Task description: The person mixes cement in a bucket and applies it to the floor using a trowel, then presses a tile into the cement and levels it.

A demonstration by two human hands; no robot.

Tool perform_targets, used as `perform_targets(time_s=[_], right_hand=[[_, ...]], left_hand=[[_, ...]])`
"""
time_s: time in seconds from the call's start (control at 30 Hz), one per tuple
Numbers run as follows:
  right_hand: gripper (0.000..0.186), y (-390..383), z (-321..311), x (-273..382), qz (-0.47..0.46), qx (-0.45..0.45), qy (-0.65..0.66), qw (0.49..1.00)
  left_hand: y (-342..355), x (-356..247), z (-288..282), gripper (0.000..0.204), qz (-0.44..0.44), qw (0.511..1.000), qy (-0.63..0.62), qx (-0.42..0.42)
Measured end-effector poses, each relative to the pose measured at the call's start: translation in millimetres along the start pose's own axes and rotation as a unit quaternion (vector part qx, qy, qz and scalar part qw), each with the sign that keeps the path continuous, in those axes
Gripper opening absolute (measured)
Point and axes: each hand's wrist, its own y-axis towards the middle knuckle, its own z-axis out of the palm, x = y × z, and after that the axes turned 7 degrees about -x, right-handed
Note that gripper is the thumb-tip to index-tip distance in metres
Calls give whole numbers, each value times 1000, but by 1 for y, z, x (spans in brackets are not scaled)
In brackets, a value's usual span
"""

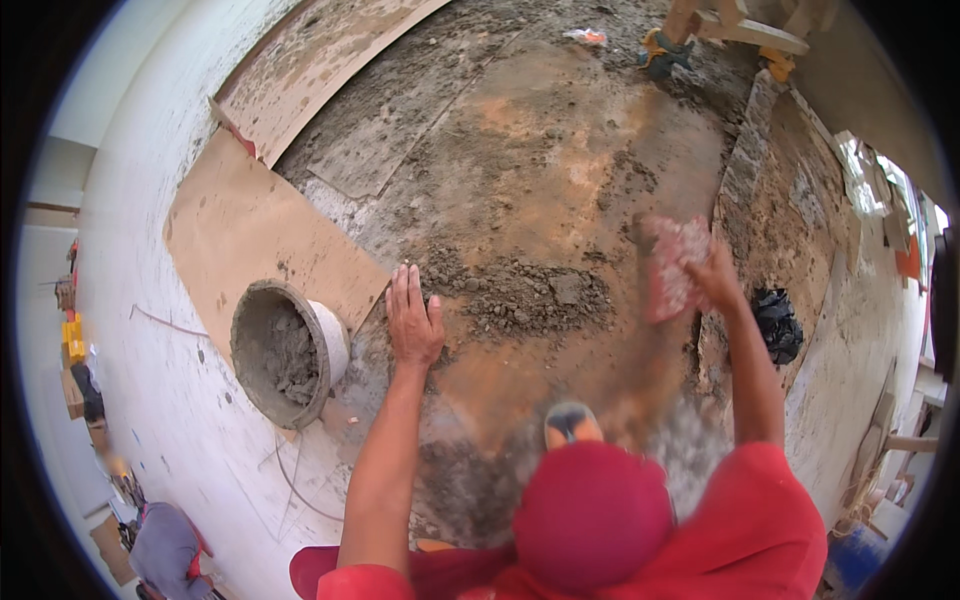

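Note:
My left hand (413, 322) lies flat with its fingers stretched out, by the corner of the brown board (255, 220) and the dirty floor. It holds nothing. In my right hand (718, 278) is a flat, rectangular piece (675, 268), mottled red and pale and smeared by motion, its exact kind unclear. It is low over the brown-stained floor, near the edge of the sheet at the right. Between my hands a heap of crumbly grey mortar (540, 297) rests on the floor. A tilted bucket (335, 340) with grey mortar inside stands left of my left hand.
A black plastic bag (777, 325) lies right of my right forearm. Wooden legs (750, 30) with yellow-and-teal wrappings stand at the far right. Another person (170, 550) is at the lower left. Mortar-spattered sheets (310, 70) cover the floor at the far left.

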Motion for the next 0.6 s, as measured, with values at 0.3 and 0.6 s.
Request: perform_targets(time_s=[0.3,0.6], right_hand=[[45,-28,239,-8,-82,-6,61,995],[47,-35,350,41,-54,79,130,987]], left_hand=[[13,4,22,64,-73,975,-202,-56],[22,-16,15,62,-148,926,-331,-106]])
